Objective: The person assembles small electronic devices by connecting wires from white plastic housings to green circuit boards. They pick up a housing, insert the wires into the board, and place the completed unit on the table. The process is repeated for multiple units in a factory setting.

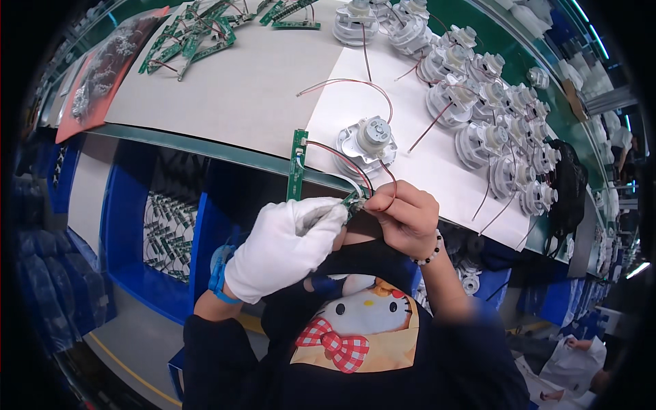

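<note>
My left hand (290, 236), in a white glove, pinches a small green circuit board (353, 202) near the table's front edge. Bare and wearing a beaded bracelet, my right hand (408, 215) closes its fingertips on a thin red-and-black wire (394, 184) at that board; the wire's end is hidden by the fingers. Wires join the small board to a long green circuit board (296, 164) that stands out past the table edge, above my left hand. Just beyond my hands sits a white motor unit (369, 142) with a round metallic top.
Several more white motor units (478, 102) with trailing wires crowd the right side. Green boards (198, 37) lie piled at the far left, beside a plastic bag of small parts (102, 72) on an orange sheet. Below the table edge, a blue bin (130, 253) holds more boards.
</note>
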Demonstrator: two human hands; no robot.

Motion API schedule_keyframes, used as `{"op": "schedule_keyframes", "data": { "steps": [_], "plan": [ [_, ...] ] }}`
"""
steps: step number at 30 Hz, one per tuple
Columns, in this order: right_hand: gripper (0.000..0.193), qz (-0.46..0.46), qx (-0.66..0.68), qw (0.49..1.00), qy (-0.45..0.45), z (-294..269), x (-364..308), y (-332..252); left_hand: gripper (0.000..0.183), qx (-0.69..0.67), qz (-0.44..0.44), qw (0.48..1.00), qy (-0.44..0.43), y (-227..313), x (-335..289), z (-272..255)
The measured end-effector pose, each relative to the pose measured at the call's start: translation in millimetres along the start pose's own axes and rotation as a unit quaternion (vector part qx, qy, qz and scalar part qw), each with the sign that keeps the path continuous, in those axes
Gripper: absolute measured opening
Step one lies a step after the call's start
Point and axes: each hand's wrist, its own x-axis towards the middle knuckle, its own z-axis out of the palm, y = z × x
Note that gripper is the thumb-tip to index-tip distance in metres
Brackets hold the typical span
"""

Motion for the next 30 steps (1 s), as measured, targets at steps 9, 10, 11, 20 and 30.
{"op": "schedule_keyframes", "data": {
  "steps": [9, 10, 11, 20, 30],
  "plan": [
    [0.011, 0.125, 0.068, 0.985, 0.096, 6.9, -8.7, -16.5, 0.017, 0.064, 0.115, 0.986, 0.107, -21.7, 0.0, 21.4],
    [0.01, 0.124, 0.079, 0.984, 0.105, 7.9, -9.0, -17.1, 0.017, 0.078, 0.142, 0.98, 0.116, -25.3, 0.4, 22.2],
    [0.011, 0.123, 0.077, 0.984, 0.102, 8.8, -9.0, -17.5, 0.016, 0.092, 0.17, 0.973, 0.125, -27.4, 0.2, 22.2],
    [0.016, 0.063, -0.015, 0.994, 0.088, 18.6, -14.0, -7.4, 0.016, 0.067, 0.115, 0.988, 0.076, -30.1, 0.6, 15.6],
    [0.015, 0.351, 0.337, 0.862, 0.14, 25.4, -18.9, -1.9, 0.025, 0.013, 0.046, 0.985, 0.163, -42.2, 2.9, 24.9]
  ]
}}
